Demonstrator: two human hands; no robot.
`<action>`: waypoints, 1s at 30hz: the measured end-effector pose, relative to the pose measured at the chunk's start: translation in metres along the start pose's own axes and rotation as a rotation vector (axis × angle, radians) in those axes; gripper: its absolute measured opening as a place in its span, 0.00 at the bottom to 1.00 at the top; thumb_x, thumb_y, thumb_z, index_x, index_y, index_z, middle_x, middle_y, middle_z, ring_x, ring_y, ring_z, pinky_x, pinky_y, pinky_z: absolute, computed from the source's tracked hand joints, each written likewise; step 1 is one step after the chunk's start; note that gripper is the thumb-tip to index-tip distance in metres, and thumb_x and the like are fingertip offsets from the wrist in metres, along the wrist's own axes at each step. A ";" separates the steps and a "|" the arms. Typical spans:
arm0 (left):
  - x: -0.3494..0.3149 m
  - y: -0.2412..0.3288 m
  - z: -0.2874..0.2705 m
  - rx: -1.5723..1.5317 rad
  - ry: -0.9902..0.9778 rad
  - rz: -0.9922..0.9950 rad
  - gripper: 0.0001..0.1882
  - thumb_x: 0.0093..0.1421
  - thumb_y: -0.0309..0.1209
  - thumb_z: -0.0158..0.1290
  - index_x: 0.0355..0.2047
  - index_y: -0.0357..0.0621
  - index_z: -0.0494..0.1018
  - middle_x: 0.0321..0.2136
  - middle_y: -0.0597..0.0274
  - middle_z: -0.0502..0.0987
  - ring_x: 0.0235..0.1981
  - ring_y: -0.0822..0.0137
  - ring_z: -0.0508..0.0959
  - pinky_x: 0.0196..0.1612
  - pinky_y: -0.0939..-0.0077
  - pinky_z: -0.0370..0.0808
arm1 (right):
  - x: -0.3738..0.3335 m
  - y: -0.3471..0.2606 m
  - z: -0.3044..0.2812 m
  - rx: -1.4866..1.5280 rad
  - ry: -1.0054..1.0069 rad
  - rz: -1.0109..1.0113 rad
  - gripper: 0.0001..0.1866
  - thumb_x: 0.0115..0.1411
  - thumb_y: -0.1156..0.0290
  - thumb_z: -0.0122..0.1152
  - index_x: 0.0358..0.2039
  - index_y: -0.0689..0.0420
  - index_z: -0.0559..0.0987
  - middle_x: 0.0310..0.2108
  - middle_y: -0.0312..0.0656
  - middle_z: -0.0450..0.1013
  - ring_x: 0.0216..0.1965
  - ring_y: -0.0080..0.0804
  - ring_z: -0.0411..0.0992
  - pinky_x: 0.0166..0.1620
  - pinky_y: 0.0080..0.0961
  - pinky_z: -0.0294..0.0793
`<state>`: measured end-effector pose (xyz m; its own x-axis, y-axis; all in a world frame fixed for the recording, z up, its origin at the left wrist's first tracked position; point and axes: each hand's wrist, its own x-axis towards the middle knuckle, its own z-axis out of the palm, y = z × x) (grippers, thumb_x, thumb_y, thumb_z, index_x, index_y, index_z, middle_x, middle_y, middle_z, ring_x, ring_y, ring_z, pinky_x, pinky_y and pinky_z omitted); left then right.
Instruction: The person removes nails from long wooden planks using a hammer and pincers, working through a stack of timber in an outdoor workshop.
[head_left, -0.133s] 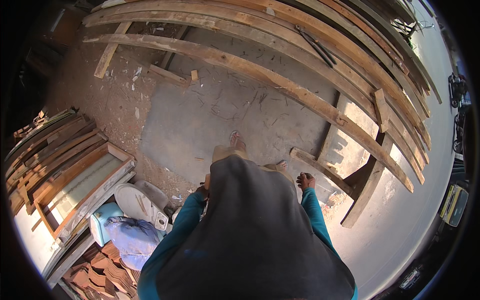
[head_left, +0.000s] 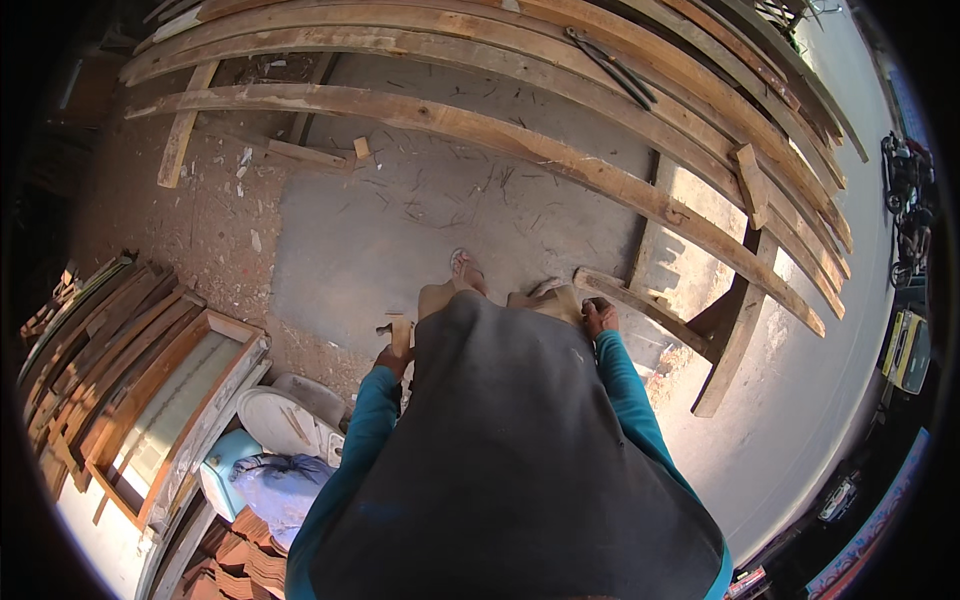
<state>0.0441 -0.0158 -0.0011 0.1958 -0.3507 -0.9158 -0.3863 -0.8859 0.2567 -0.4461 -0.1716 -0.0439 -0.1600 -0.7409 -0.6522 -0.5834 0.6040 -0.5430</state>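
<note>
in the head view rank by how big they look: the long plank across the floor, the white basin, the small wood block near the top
1. Long plank, largest by far.
2. White basin.
3. Small wood block, smallest; it lies farther from the camera than the basin, so its true size is unsure.

Left hand (head_left: 393, 357) grips the end of a short wooden piece (head_left: 402, 333), just left of the dark apron (head_left: 510, 450). Right hand (head_left: 598, 318) closes on a flat wooden board (head_left: 560, 299) at the apron's upper right edge. Sandalled foot (head_left: 466, 270) just above the apron. Long planks (head_left: 520, 140) lie well beyond it; framed panels (head_left: 150, 390) stacked far to its left.
</note>
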 end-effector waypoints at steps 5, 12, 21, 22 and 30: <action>-0.011 0.102 -0.092 0.190 0.043 0.311 0.38 0.53 0.58 0.59 0.50 0.36 0.73 0.44 0.42 0.80 0.48 0.47 0.80 0.54 0.59 0.74 | -0.010 -0.157 0.015 0.048 -0.145 -0.235 0.17 0.64 0.62 0.59 0.46 0.63 0.78 0.36 0.52 0.79 0.38 0.43 0.79 0.41 0.35 0.77; -0.122 0.272 -0.154 0.293 -0.172 0.507 0.45 0.56 0.58 0.59 0.59 0.32 0.65 0.52 0.36 0.74 0.54 0.46 0.75 0.58 0.60 0.71 | -0.100 -0.370 0.020 -0.567 -0.079 -1.240 0.26 0.56 0.62 0.63 0.56 0.53 0.74 0.57 0.46 0.69 0.61 0.41 0.67 0.62 0.44 0.64; -0.153 0.374 -0.160 0.261 -0.364 0.874 0.45 0.57 0.62 0.57 0.57 0.31 0.66 0.48 0.36 0.76 0.53 0.45 0.76 0.56 0.58 0.72 | -0.043 -0.407 -0.003 -0.601 -0.244 -1.373 0.24 0.55 0.64 0.59 0.52 0.57 0.74 0.39 0.44 0.73 0.42 0.46 0.72 0.52 0.43 0.68; -0.151 0.383 -0.164 0.239 -0.331 0.864 0.45 0.58 0.62 0.56 0.56 0.30 0.67 0.48 0.36 0.76 0.52 0.45 0.76 0.55 0.58 0.72 | -0.028 -0.391 -0.003 -0.683 -0.213 -1.348 0.23 0.53 0.65 0.61 0.50 0.56 0.75 0.39 0.44 0.74 0.42 0.46 0.72 0.50 0.43 0.69; -0.062 0.452 -0.205 0.257 0.252 0.791 0.40 0.58 0.57 0.57 0.54 0.31 0.68 0.45 0.37 0.77 0.49 0.42 0.78 0.53 0.56 0.73 | -0.013 -0.369 -0.044 -0.490 -0.229 -0.841 0.18 0.52 0.64 0.70 0.40 0.56 0.76 0.31 0.53 0.78 0.32 0.56 0.77 0.37 0.47 0.75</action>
<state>0.0424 -0.4570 0.2347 -0.0343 -0.9182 -0.3947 -0.6788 -0.2685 0.6835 -0.2639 -0.3979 0.1882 0.5827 -0.7663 -0.2707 -0.7087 -0.3162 -0.6307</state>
